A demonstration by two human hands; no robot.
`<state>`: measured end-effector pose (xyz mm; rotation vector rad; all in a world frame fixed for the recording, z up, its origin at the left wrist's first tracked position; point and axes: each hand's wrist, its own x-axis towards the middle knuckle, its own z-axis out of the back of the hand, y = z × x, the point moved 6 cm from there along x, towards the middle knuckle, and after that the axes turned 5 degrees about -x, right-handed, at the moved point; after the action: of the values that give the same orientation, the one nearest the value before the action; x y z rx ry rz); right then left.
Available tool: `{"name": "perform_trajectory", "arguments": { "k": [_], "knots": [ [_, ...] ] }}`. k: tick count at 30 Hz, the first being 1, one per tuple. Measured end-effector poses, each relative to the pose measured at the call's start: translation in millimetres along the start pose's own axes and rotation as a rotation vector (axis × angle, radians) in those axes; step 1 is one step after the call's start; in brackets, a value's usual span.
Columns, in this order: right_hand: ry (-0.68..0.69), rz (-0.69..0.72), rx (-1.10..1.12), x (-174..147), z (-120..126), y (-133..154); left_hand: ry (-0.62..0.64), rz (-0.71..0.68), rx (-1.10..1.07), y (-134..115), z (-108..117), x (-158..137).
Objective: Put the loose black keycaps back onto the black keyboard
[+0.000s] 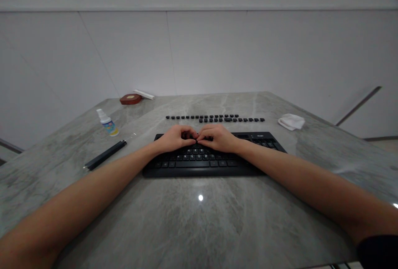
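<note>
A black keyboard (199, 171) lies flat on the table in front of me. Over its upper middle keys, my left hand (177, 137) and my right hand (217, 137) meet with fingers bent and thumb tips close together. Both are closed in a pinch. Whatever small dark thing is between the fingertips is too small to make out. The lower letter keys and the space bar (192, 164) show below the hands, while many upper keys are hidden behind them. Just beyond the keyboard, loose black keycaps (202, 117) stand in two rows.
To the left are a spray bottle (108, 124) and a long dark strip-shaped thing (105, 155). A brown case (130, 99) and a white flat strip (144, 94) lie at the far left. A folded white cloth (291, 122) is on the right. A wall rises behind the marble-patterned table (199, 223).
</note>
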<state>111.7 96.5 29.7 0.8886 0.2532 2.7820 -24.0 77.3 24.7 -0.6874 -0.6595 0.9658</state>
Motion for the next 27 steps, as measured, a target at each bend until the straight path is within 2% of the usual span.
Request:
{"name": "perform_trajectory", "arguments": {
  "k": [11, 20, 24, 27],
  "knots": [
    [0.029, -0.015, 0.041, -0.2, -0.6, -0.9, -0.006, -0.078, 0.054, -0.8, -0.9, 0.2],
    [0.033, -0.023, 0.040, 0.3, -1.7, -1.8, -0.060, -0.046, 0.078, 4.1, 4.1, 0.7],
    [0.030, -0.018, 0.044, 0.2, -0.9, -0.6, -0.051, -0.111, 0.133, -0.8, 4.4, -0.3],
    [0.015, 0.021, 0.058, 0.0, 0.7, 3.6, -0.061, -0.232, 0.176, -9.8, 2.6, -3.8]
  ]
}}
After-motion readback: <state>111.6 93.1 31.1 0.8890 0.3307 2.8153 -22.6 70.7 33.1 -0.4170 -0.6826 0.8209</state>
